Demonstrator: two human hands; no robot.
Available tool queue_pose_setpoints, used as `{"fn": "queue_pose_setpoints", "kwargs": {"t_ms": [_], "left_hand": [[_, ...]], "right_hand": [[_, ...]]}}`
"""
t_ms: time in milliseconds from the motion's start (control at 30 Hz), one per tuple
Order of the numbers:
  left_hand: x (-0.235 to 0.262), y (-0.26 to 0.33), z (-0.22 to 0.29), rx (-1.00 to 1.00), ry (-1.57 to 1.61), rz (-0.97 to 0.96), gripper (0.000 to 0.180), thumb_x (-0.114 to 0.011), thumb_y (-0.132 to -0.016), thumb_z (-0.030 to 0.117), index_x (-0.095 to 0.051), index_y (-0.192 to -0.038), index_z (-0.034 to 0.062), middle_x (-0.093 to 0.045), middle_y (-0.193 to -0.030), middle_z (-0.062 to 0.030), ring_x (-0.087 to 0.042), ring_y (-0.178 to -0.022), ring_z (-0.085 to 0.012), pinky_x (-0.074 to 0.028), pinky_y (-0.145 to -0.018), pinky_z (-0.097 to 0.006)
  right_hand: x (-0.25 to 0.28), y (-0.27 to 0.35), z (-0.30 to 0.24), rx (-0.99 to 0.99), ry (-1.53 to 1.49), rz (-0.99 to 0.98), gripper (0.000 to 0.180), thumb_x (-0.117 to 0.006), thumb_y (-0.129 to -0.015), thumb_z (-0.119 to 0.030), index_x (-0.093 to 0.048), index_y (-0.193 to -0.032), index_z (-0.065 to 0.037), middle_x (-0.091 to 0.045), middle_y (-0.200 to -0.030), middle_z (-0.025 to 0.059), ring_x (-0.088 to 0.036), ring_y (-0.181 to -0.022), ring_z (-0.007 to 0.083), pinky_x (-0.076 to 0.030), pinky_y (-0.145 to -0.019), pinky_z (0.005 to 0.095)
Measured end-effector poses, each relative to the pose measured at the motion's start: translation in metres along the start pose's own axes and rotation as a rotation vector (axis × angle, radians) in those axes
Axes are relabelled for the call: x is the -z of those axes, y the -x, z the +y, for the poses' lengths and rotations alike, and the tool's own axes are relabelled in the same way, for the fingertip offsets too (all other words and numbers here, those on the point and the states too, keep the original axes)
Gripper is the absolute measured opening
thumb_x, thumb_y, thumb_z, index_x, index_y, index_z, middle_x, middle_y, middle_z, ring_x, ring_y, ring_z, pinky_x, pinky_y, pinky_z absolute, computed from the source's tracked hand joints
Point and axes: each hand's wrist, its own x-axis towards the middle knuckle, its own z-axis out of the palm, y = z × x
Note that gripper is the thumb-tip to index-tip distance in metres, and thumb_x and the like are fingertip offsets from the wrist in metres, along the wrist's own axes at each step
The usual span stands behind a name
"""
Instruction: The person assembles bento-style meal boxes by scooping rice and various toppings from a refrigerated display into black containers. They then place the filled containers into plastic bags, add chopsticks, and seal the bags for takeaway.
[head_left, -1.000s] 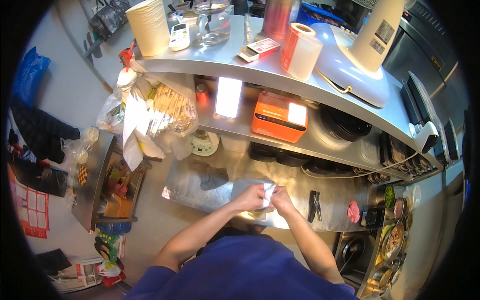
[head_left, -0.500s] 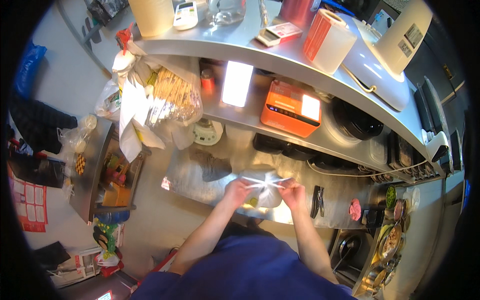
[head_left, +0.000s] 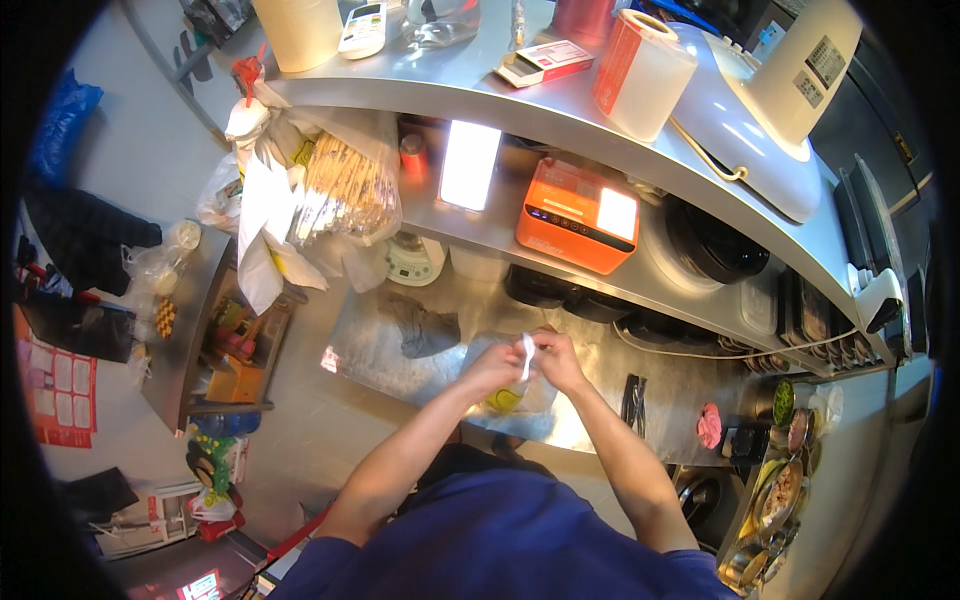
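Note:
A thin, translucent white plastic bag (head_left: pixel 535 398) sits on the steel counter (head_left: pixel 592 400) in front of me. A yellow mark or item shows at its lower left; what the bag holds is hard to make out. My left hand (head_left: pixel 495 368) is closed on one of the bag's handles. Right beside it, my right hand (head_left: pixel 560 360) pinches the other, and the twisted white plastic shows between my fingers. Both hands are over the bag's top, and my fingertips are partly hidden.
A crumpled dark grey cloth (head_left: pixel 426 330) lies left of the bag. To the right are long black items (head_left: pixel 634 402) and a pink cloth (head_left: pixel 709 426). Across the back, a shelf carries an orange device (head_left: pixel 578 225) and a lit screen (head_left: pixel 470 165). Food bowls (head_left: pixel 778 495) stand far right.
Half a second ago my hands were apart, stretching the bag's handles sideways. They have come together above the bag, with the handles drawn into a narrow white twist.

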Motion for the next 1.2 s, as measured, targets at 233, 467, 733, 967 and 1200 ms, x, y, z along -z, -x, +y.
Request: {"fn": "queue_pose_setpoints", "kwargs": {"t_ms": [233,467,733,967,1200], "left_hand": [[0.070,0.003,-0.073,-0.042,0.855,0.449,0.017,-0.066,-0.095,0.012,-0.064,-0.110,0.0042,-0.070,-0.094,-0.0029,-0.063,-0.079,-0.0151,-0.049,-0.072,-0.030],[0.158,-0.024,-0.148,0.099,-0.388,0.515,0.028,-0.064,-0.100,0.025,-0.062,-0.122,0.0076,-0.069,-0.097,-0.0041,-0.064,-0.089,-0.0141,-0.052,-0.079,-0.030],[0.109,-0.050,-0.088,-0.060,-0.661,0.383,0.030,-0.052,-0.103,0.029,-0.061,-0.107,0.0002,-0.070,-0.097,-0.0230,-0.067,-0.096,-0.0380,-0.049,-0.085,-0.044],[0.038,-0.022,-0.016,0.335,-0.014,-0.011,0.039,-0.046,-0.107,0.028,-0.063,-0.124,-0.0021,-0.070,-0.114,-0.0135,-0.067,-0.109,-0.0238,-0.055,-0.094,-0.037],[-0.202,0.081,0.003,0.650,-0.245,-0.641,0.039,-0.043,-0.107,0.031,-0.065,-0.120,0.0016,-0.071,-0.102,-0.0132,-0.071,-0.085,-0.0251,-0.061,-0.073,-0.039]], "right_hand": [[0.024,0.045,0.064,-0.821,-1.277,0.365,0.027,-0.055,-0.090,-0.024,-0.056,-0.066,-0.011,-0.061,-0.070,0.0058,-0.053,-0.066,0.0215,-0.049,-0.072,0.0341],[0.042,0.052,0.127,-0.864,-0.237,0.107,0.032,-0.054,-0.095,-0.020,-0.069,-0.116,-0.001,-0.071,-0.099,0.0080,-0.066,-0.081,0.0179,-0.056,-0.076,0.0317],[0.010,0.105,0.144,-0.589,-0.226,0.538,0.011,-0.061,-0.094,-0.012,-0.065,-0.102,-0.005,-0.064,-0.087,0.0018,-0.058,-0.077,0.0140,-0.048,-0.069,0.0288],[0.006,0.206,-0.095,-0.563,-0.596,0.920,0.015,-0.069,-0.094,-0.011,-0.062,-0.102,-0.002,-0.062,-0.081,0.0018,-0.059,-0.064,0.0104,-0.051,-0.054,0.0273],[-0.022,0.427,-0.223,-0.237,-0.722,1.460,0.018,-0.069,-0.093,-0.010,-0.058,-0.100,0.003,-0.066,-0.080,0.0089,-0.062,-0.057,0.0143,-0.057,-0.051,0.0307]]}}
